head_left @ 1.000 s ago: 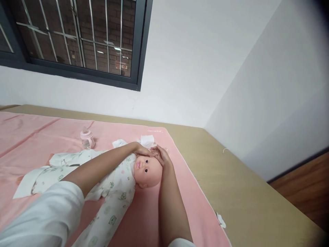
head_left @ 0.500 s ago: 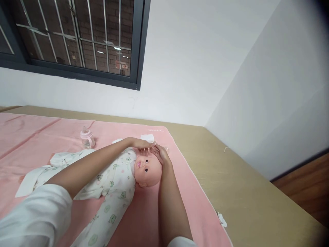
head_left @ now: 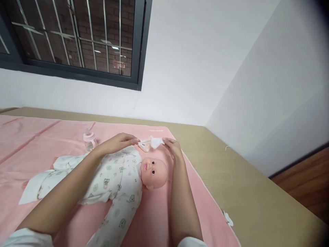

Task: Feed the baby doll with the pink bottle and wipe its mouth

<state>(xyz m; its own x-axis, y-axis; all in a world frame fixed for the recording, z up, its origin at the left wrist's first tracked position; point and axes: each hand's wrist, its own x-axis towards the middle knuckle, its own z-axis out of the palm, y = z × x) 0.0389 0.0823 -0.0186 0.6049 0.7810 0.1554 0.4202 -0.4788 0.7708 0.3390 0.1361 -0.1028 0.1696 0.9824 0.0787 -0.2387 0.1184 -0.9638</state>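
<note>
A baby doll in a white printed romper lies on its back on a pink blanket, head to the right. Just beyond the doll's head, both my hands hold a small white cloth between them. My left hand pinches its left end with the fingertips. My right hand pinches its right end. The cloth hangs a little above the blanket.
A small pink baby bottle stands on the blanket behind the doll's body. The blanket covers a tan mattress set against white walls. A crumpled white scrap lies at the blanket's right edge. A barred window is above.
Both hands have left the doll's forehead and moved up and away from it, taking hold of the white cloth that lay beyond the head. The view shifted slightly.
</note>
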